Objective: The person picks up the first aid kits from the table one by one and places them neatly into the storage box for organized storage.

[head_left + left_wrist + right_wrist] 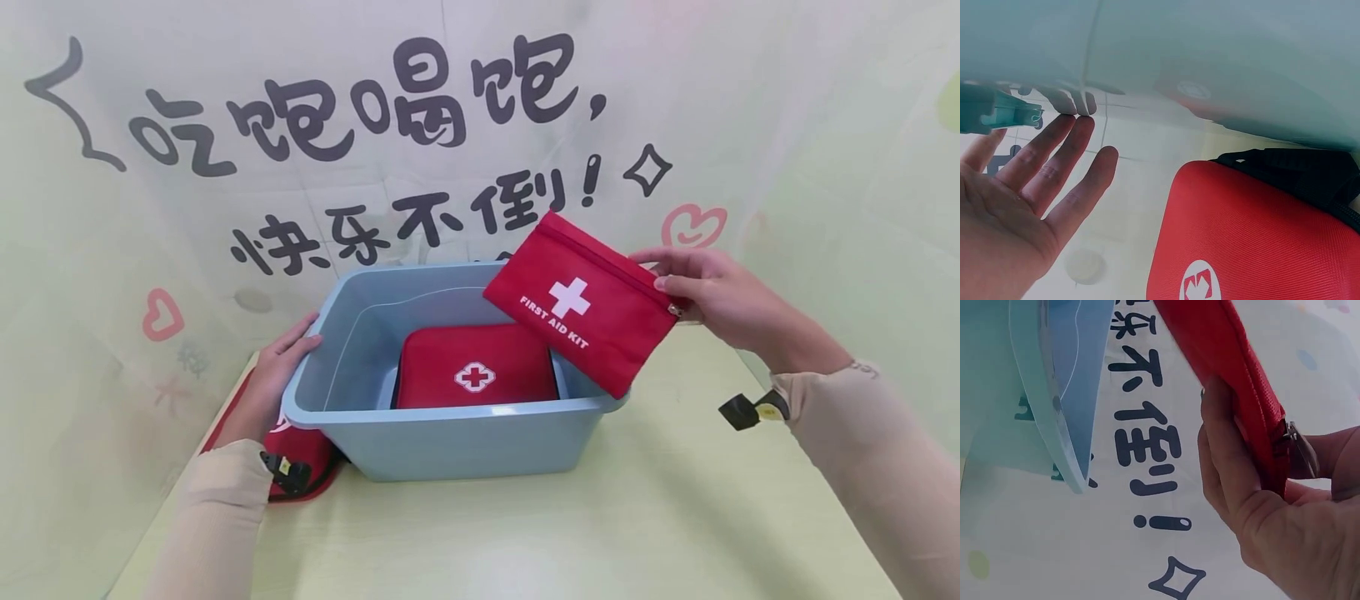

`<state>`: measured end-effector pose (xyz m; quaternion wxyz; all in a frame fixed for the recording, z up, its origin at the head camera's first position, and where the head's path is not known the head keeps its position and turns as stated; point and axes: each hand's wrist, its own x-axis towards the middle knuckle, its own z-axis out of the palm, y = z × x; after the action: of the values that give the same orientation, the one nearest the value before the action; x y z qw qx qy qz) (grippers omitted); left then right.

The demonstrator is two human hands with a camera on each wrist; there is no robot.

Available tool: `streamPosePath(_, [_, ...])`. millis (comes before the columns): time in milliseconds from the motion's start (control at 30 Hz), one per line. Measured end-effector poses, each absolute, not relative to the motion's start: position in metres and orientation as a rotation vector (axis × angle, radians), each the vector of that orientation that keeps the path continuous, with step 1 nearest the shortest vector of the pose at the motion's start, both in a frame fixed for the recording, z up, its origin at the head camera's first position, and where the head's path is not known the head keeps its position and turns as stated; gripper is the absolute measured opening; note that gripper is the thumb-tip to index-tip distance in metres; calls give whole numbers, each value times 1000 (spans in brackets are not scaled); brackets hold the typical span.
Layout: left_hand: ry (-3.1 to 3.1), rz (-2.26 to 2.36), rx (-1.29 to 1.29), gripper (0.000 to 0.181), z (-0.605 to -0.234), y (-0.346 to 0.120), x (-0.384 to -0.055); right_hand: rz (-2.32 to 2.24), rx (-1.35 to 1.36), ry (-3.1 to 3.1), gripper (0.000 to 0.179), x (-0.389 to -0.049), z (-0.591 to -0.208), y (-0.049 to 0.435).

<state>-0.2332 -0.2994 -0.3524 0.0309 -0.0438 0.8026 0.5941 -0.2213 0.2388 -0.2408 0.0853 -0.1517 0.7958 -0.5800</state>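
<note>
Red first aid pouch, held in my right hand beside a blue tub

Item one: flat red pouch point(581, 292), zipped, with a white cross and the words "FIRST AID KIT". Located up at the right end of the tub, tilted, overlapping its rim in the head view; I cannot tell whether the two touch.
Item two: my right hand point(716, 300), pinching the pouch near its zip-pull corner, thumb on one face, fingers on the other.
Item three: blue tub point(465, 446), upright on the pale tabletop point(480, 550).
Item four: my left hand point(273, 379) at the tub's left end, fingers extended, fingertips touching the outer wall below the rim.
Item five: red case point(480, 354), inside the tub, white emblem facing up.
Item six: second red case point(1260, 237), black-edged, on the tabletop outside the tub's left end, partly hidden by my left arm.
Item seven: pale backdrop point(525, 17), printed with dark characters and pink hearts.
</note>
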Motion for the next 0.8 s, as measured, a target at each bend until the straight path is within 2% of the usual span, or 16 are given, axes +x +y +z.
streamPosePath(800, [2462,1837,-143,67,-353,-299,-234,-1759,-350,2406,57,-231,-259,226])
